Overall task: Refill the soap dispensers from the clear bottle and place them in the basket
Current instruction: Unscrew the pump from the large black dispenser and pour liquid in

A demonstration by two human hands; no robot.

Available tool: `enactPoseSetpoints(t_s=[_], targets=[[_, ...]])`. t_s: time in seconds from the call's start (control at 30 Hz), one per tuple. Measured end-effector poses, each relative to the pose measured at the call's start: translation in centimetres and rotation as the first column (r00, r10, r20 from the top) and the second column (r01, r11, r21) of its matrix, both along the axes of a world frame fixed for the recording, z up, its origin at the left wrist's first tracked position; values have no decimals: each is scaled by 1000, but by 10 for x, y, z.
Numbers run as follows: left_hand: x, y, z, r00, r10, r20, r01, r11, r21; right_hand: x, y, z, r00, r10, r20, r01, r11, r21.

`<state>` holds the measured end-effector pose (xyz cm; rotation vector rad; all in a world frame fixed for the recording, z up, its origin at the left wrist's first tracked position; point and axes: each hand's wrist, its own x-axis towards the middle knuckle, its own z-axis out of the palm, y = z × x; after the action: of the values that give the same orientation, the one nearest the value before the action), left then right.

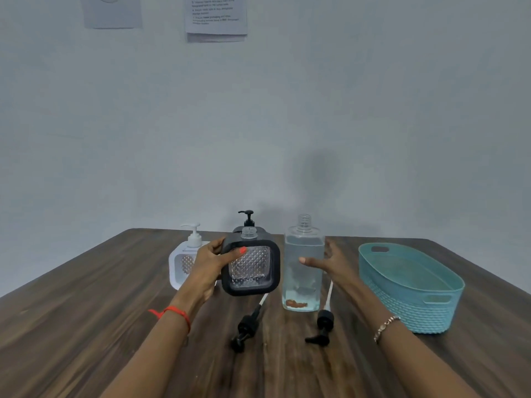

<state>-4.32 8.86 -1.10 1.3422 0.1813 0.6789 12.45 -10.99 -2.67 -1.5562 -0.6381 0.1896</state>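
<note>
Head view.
- Surface: dark wood grain.
- Basket: teal, at right.
- Two loose black pumps: lying flat, tubes pointing away.
- White dispenser: pump on, partly hidden by the left grip.
- Second black dispenser: mostly hidden behind the held one.
- Black dispenser: raised, pumpless, neck up, slightly tilted; left grip curled round its side.
- Clear bottle: upright, uncapped, centre.
- Right grip: spread beside it, thumb across the front; contact unclear.
</note>
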Motion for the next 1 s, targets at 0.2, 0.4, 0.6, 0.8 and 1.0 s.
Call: enactPoseSetpoints(t_s=[0.2, 0.4, 0.6, 0.8, 1.0], targets=[[14, 5, -1, 1000, -10, 6, 10, 1000, 8, 0, 13, -9, 989, 144, -24, -143, 989, 39], [19, 1, -3, 999, 49, 5, -49, 997, 52, -10, 19, -10, 998, -66, 3, 65, 995, 70], [17, 2, -4, 991, 128, 43, -130, 990, 50, -33, 7, 20, 939, -170, 298, 213, 970, -119], [13, -3, 0, 993, 117, 15, -118, 984, 134, -34, 3, 42, 814, -179, 553, 347, 912, -216], [17, -9, -1, 979, 203, -20, -193, 954, 228, -40, 3, 48, 720, -177, 671, 445, 859, -251]])
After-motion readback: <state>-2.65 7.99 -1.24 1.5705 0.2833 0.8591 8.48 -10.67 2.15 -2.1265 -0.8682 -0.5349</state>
